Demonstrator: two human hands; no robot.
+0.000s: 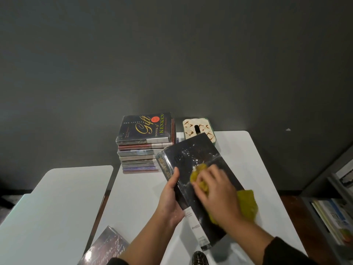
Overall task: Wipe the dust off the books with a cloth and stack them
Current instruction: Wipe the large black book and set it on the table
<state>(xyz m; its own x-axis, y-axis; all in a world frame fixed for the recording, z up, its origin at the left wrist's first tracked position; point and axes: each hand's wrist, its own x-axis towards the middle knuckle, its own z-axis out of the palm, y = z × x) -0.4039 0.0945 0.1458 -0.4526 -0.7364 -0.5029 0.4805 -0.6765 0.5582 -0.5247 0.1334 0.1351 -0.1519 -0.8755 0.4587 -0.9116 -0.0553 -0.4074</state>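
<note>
Item: dark hardback [198,169], glossy plastic jacket, held tilted above the middle of the white desk [254,150]; left hand [169,197] curled round its spine edge; right hand [215,190] presses a bunched yellow cloth [246,203] on the cover; judged stiff, fairly heavy, slippery under the film, best held by the spine; finished stack [145,144] at the far edge, beside a tissue box [198,129]; another book [107,247] at the near edge, cut off by the frame; held title unreadable under glare; right fingertips hidden in cloth
</note>
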